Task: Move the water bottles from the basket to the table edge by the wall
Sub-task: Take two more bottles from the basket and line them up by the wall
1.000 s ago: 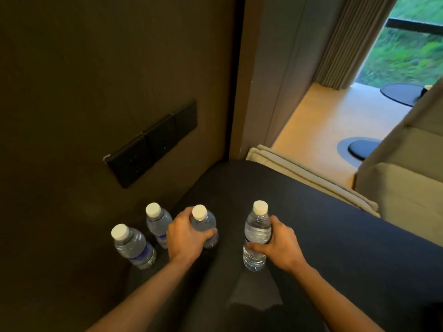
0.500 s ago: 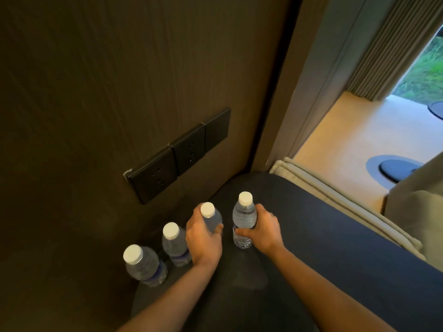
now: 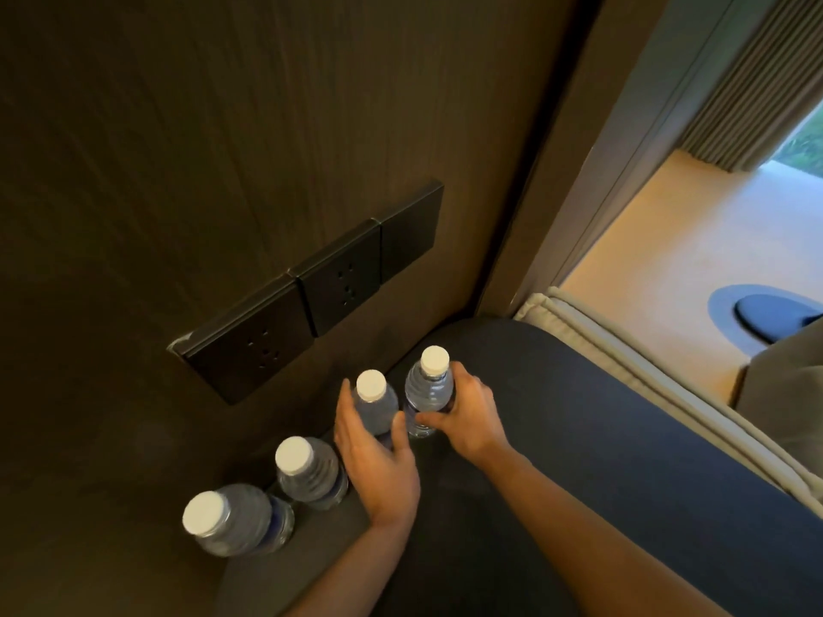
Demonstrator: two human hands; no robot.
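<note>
Several clear water bottles with white caps stand in a row on the dark table (image 3: 601,438), along its edge by the brown wall (image 3: 222,126). My left hand (image 3: 378,460) is wrapped around the third bottle (image 3: 374,403). My right hand (image 3: 467,416) grips the farthest bottle (image 3: 427,389), which stands upright right next to the third one. Two bottles stand free nearer to me: one (image 3: 307,474) just left of my left hand, and the nearest (image 3: 231,523) at the lower left. No basket is in view.
A black strip of wall sockets (image 3: 311,287) sits on the wall just above the bottles. A pale cushion edge (image 3: 623,349) borders the table's far side. Beyond it lie a tan floor, a dark round stool base (image 3: 770,313) and a curtain (image 3: 748,82).
Both hands carried their bottles toward the wall. The right-hand bottle moved left and now stands close beside the left-hand one, in line with the other two.
</note>
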